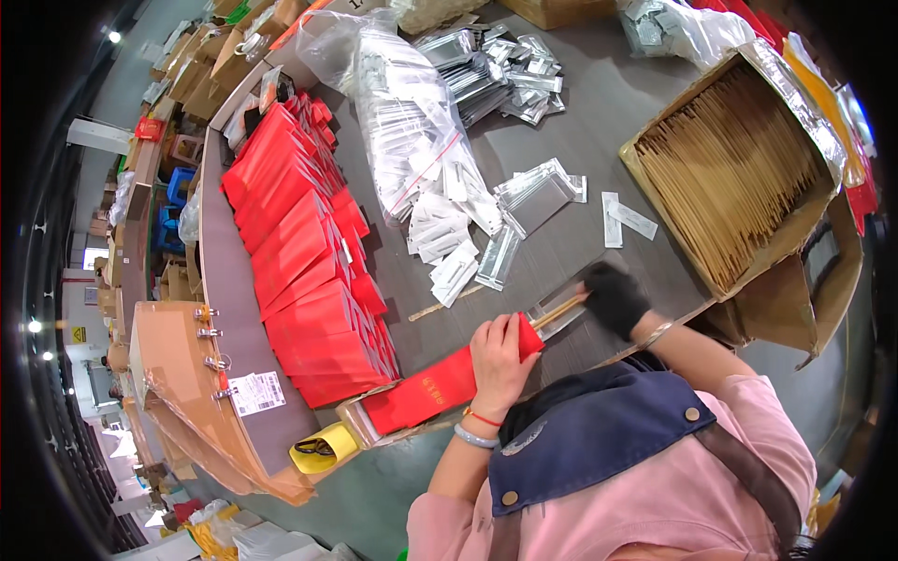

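Note:
My left hand is closed over the upper end of a long red paper sleeve with gold print, which lies along the table's near edge. From its open end stick pale wooden chopsticks, beside what looks like a clear and silvery packet. My right hand, in a black glove, is closed at the outer ends of the chopsticks; its fingertips are slightly blurred. Beyond my hands lie flat silver packets, small white packets spilling from a clear plastic bag, and a lone thin wooden stick.
Stacked red sleeves fill the table's left side. A cardboard box packed with chopsticks stands at the right. A pile of silver packets lies at the back. Scissors sit in a yellow holder at the near left corner.

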`<state>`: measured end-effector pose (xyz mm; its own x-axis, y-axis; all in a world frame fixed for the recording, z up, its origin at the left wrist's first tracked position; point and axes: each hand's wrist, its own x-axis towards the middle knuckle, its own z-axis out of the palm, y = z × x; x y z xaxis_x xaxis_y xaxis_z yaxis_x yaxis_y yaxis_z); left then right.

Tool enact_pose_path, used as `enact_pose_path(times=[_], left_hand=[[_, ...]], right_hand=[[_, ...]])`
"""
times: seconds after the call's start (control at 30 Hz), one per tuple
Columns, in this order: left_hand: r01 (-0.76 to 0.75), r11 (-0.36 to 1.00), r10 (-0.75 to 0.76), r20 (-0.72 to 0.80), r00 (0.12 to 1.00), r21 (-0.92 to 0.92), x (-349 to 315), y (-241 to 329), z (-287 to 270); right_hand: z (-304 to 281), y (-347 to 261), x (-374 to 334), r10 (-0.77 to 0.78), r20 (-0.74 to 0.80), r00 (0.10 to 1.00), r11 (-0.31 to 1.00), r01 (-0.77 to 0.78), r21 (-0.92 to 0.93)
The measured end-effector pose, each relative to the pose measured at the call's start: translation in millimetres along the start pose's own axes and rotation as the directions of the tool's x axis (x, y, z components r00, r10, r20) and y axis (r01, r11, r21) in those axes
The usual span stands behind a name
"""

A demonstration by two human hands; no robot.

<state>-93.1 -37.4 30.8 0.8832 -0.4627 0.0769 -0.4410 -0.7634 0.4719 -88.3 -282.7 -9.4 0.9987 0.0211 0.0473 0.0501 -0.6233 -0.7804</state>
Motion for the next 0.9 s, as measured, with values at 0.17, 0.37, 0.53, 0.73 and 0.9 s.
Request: enact_pose_path(times=[0.17, 0.37, 0.53, 0.73, 0.9], left_hand=[[-0.047, 0.999, 0.048, 0.078, 0.996, -0.017, 19.2, 1.7, -5.4], [-0.231, 0.958, 0.144, 0.412, 0.9, 0.17, 36.3, 13.4, -53.0], [-0.119, 0.936, 0.125, 0.004, 0.992, 0.332, 54.9, -53.8, -147.7], [0.364, 0.918, -0.346, -0.13, 0.929, 0.158, -9.8, -40.6, -43.2], [0.495, 0.866, -0.5, -0.144, 0.854, -0.07, -37.8, -36.2, 4.6]], right_hand=[[27.9, -51.2, 1.0, -0.177, 0.185, 0.967, 0.97, 0.14, 0.199], [-21.7, -42.5, 6.9, -0.319, 0.293, 0.902, 0.843, 0.411, -0.348], [-47.3, -48.5, 8.3, -0.173, 0.005, 0.985, 0.938, 0.166, -0.303], [-45.1, -70.0, 5.1, -0.127, 0.188, 0.974, 0.888, 0.196, -0.416], [-39.1, -75.1, 6.7, -0.157, 0.278, 0.948, 0.87, 0.266, -0.416]])
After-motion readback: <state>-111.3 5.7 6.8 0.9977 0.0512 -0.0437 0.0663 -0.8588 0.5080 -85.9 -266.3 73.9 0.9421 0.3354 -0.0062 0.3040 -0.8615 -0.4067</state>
